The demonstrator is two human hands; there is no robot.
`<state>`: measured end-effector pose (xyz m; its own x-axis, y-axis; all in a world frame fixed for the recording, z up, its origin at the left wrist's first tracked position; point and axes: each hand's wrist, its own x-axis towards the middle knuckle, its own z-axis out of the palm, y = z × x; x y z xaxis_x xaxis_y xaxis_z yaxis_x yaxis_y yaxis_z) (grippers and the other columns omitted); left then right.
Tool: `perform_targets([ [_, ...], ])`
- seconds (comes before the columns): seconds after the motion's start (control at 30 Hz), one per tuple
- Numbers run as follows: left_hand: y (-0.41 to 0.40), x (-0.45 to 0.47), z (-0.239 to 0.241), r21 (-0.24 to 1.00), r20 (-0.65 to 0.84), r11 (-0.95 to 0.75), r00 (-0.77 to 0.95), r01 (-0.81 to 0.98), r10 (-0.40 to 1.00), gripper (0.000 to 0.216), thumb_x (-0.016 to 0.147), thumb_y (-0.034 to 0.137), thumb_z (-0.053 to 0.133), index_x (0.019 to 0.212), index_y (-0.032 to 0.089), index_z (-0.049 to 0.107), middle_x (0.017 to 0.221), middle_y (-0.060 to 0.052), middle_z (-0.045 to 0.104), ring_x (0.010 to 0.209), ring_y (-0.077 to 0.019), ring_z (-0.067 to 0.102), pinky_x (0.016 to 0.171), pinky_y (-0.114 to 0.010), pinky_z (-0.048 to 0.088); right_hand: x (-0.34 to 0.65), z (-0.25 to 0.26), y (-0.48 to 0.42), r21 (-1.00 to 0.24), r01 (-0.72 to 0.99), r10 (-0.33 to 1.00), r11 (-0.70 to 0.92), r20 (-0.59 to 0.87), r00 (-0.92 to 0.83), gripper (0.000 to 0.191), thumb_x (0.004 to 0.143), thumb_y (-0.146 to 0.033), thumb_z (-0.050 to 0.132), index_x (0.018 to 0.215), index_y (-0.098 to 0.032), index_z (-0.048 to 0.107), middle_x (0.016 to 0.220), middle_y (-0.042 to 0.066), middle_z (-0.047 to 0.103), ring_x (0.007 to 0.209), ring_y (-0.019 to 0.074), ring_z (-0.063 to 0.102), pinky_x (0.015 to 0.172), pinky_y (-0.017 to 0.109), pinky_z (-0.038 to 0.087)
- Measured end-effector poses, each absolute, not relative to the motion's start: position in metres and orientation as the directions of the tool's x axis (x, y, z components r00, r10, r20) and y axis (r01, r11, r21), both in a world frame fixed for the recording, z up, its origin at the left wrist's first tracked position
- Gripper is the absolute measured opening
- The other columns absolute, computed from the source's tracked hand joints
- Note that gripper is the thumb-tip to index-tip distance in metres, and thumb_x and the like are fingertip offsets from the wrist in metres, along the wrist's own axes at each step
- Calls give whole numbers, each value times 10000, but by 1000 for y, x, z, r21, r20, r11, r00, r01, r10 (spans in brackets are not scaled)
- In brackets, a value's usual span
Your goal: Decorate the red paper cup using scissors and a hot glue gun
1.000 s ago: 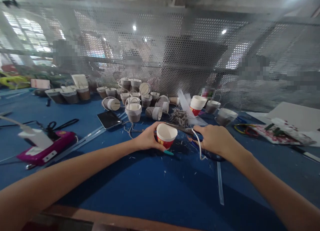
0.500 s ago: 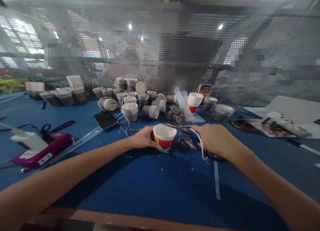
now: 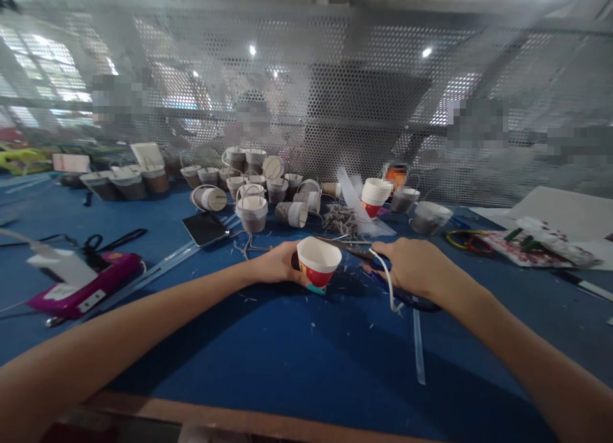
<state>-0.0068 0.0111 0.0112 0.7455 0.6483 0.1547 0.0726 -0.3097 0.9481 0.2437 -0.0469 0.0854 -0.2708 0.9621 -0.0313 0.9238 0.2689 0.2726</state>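
My left hand [image 3: 280, 264] is closed around the side of a red and white paper cup [image 3: 319, 263], held tilted just above the blue table. The cup's upper edge looks uneven, as if trimmed. In my right hand [image 3: 414, 267] is a pair of scissors [image 3: 380, 264] with blue handles, fingers wrapped through them. The blades point left and pass behind the cup's rim; whether they touch it I cannot tell. A narrow white strip [image 3: 393, 290] hangs curled from my right hand. Small pale scraps lie on the table below.
Several grey, string-handled cups [image 3: 251, 213] stand or lie at the back, near a pile of grey strips [image 3: 340, 219]. Stacked paper cups [image 3: 375, 195] stand behind my hands. A phone [image 3: 205, 230] and a purple power strip [image 3: 86, 286] lie left; a perforated metal screen [image 3: 287, 85] rises behind.
The view has shifted slightly, so everything sits a little farther right. Both hands keep their hold on the cup and the scissors; their positions barely differ.
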Motion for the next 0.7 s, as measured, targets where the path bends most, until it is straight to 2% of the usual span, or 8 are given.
perform_targets([
  [0.13, 7, -5, 11, 960, 156, -278, 745, 40, 648, 705, 567, 176, 810, 1195, 153, 488, 1181, -134, 620, 1103, -269, 578, 937, -427, 441, 245, 85, -48, 295, 916, 960, 271, -22, -277, 504, 877, -528, 318, 1078, -204, 648, 798, 150, 695, 683, 306, 654, 536, 334, 374],
  [0.27, 1, 0, 5, 926, 232, -370, 672, 68, 703, 842, 493, 230, 855, 1225, 169, 444, 1213, -130, 594, 1133, -282, 553, 973, -434, 417, 244, 85, -48, 315, 912, 962, 263, -10, -274, 554, 874, -559, 285, 1103, -202, 640, 837, 172, 703, 696, 335, 656, 534, 351, 371],
  [0.43, 0, 3, 4, 859, 274, -488, 665, 157, 695, 764, 510, 315, 851, 1163, 162, 485, 1178, -129, 617, 1100, -280, 571, 962, -428, 426, 242, 84, -49, 339, 899, 956, 278, -6, -293, 568, 872, -580, 272, 1122, -212, 626, 816, 160, 702, 683, 318, 653, 531, 340, 371],
  [0.7, 8, 2, 9, 916, 236, -400, 762, 33, 603, 794, 526, 238, 846, 1207, 159, 446, 1154, -124, 627, 1083, -259, 583, 935, -401, 439, 239, 89, -52, 353, 892, 958, 282, -53, -282, 512, 864, -539, 365, 1194, -218, 590, 836, 146, 705, 727, 302, 666, 538, 319, 374],
])
